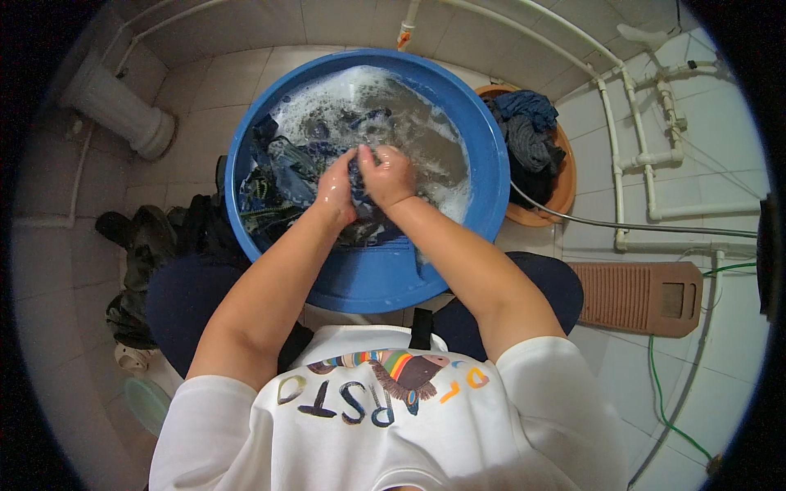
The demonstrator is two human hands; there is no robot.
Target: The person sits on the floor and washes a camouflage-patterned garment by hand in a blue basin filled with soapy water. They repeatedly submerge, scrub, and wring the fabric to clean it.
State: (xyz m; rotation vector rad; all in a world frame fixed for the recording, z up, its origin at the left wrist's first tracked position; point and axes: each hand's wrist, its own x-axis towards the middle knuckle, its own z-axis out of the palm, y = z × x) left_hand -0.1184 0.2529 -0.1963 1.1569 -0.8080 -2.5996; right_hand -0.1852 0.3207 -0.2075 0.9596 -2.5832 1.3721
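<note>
Clothes (292, 166) beside left hand (336, 188), in blue tub (360, 282)

Head view, wide fisheye, left of pair | we look from the wearer's head | facing steeply down, upright | close: white shirt (536, 401) at lower edge, blue tub (494, 164) just beyond, upper centre | straight edges bowed rimward

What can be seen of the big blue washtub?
The round blue washtub, apparently plastic, sits upright on the tiled floor. It holds murky, foamy water and soaked dark garments, mostly toward its left. The left hand and right hand are over its middle; whether the forearms touch it is unclear.
</note>
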